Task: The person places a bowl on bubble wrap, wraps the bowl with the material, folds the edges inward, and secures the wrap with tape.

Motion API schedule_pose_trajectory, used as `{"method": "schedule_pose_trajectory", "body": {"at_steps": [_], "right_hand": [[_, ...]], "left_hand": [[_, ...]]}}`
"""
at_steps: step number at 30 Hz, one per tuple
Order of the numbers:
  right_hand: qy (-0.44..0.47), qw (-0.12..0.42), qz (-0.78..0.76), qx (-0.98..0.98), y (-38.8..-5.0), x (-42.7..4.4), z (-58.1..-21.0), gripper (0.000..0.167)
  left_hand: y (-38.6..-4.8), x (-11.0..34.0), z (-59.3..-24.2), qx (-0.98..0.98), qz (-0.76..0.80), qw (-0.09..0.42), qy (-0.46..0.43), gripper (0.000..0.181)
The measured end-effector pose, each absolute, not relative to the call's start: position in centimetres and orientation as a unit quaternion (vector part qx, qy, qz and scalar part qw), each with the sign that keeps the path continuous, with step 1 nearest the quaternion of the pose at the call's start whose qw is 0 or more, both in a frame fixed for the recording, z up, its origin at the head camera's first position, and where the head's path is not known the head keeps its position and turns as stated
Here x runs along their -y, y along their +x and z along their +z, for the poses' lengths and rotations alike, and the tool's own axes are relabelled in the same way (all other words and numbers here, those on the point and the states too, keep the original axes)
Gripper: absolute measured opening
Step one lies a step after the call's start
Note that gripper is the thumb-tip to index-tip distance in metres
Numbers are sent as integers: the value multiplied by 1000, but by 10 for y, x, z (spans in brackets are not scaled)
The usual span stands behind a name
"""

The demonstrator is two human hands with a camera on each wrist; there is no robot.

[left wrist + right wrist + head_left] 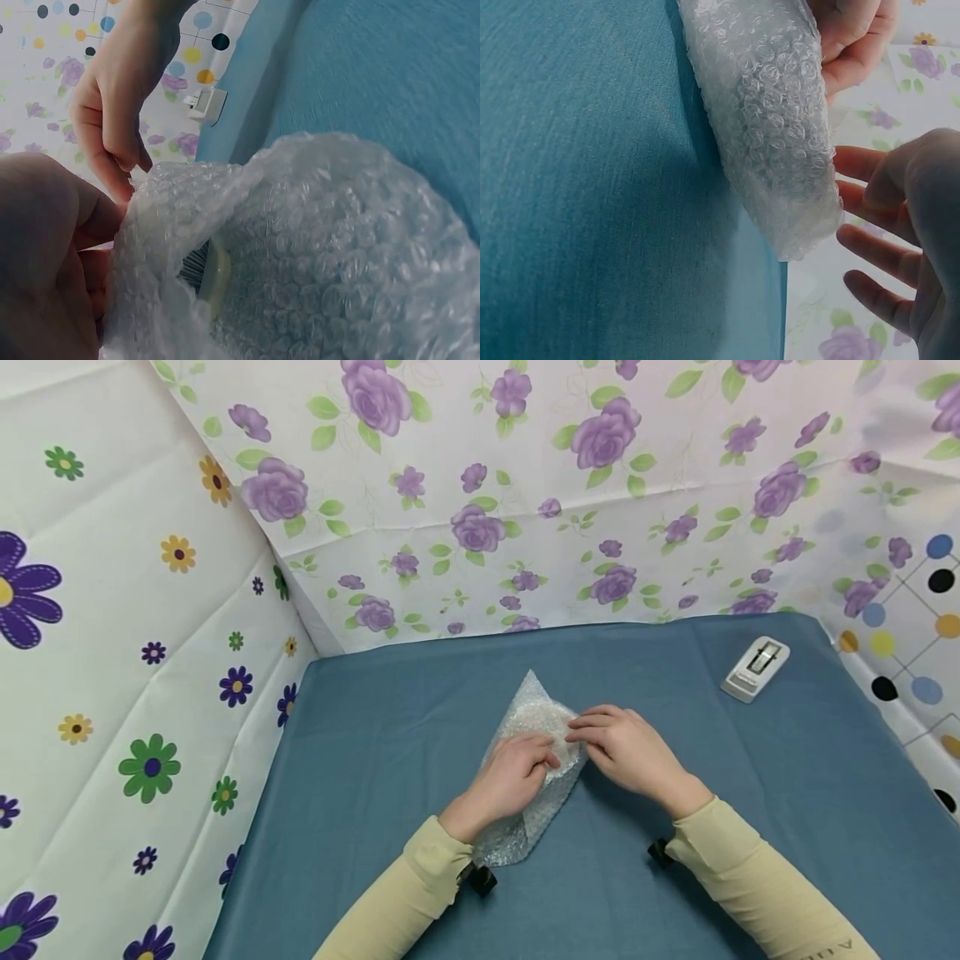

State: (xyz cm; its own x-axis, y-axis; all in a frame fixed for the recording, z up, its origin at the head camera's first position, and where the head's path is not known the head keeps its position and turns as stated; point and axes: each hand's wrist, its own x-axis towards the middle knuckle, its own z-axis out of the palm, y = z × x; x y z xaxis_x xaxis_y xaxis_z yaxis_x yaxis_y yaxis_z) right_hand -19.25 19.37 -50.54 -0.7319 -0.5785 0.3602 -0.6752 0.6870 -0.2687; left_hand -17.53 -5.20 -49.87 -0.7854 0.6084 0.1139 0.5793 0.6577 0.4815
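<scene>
A bundle of clear bubble wrap (517, 831) lies slantwise on the blue cloth, with a pointed corner at its far end. Through a gap in the wrap, the left wrist view shows dark thin bristles (195, 268) beside a pale cream rim (219, 279); the rest of that thing is covered. My left hand (516, 775) rests on top of the bundle, its bent fingers pressing the wrap. At the right edge of the bundle, my right hand (626, 747) touches the wrap with its fingertips, the fingers spread and loosely extended in the right wrist view.
A white and grey oblong device (755, 668) with a dark-framed window lies at the far right of the blue cloth-covered table (360, 793). Flower-printed sheets (480, 577) hang behind and at the left; a dotted one (911, 643) is on the right.
</scene>
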Motion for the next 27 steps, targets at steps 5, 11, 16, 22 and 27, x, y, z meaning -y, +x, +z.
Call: {"method": "schedule_pose_trajectory", "body": {"at_steps": [5, 11, 16, 22, 27], "right_hand": [[377, 118, 199, 897, -194, -194, -504, 26], [415, 94, 161, 890, -196, -196, -504, 24], [436, 100, 130, 885, -200, -197, -505, 24], [461, 113, 131, 870, -202, -197, -506, 17], [465, 112, 129, 869, -203, -198, -508, 17]], "left_hand": [[-176, 56, -499, -905, 231, 23, 355, 36], [-178, 60, -500, -903, 223, 33, 365, 34], [-181, 63, -502, -898, 229, 32, 375, 35], [-183, 73, -501, -882, 257, 42, 392, 32], [-179, 95, -501, -871, 282, 51, 399, 30]]}}
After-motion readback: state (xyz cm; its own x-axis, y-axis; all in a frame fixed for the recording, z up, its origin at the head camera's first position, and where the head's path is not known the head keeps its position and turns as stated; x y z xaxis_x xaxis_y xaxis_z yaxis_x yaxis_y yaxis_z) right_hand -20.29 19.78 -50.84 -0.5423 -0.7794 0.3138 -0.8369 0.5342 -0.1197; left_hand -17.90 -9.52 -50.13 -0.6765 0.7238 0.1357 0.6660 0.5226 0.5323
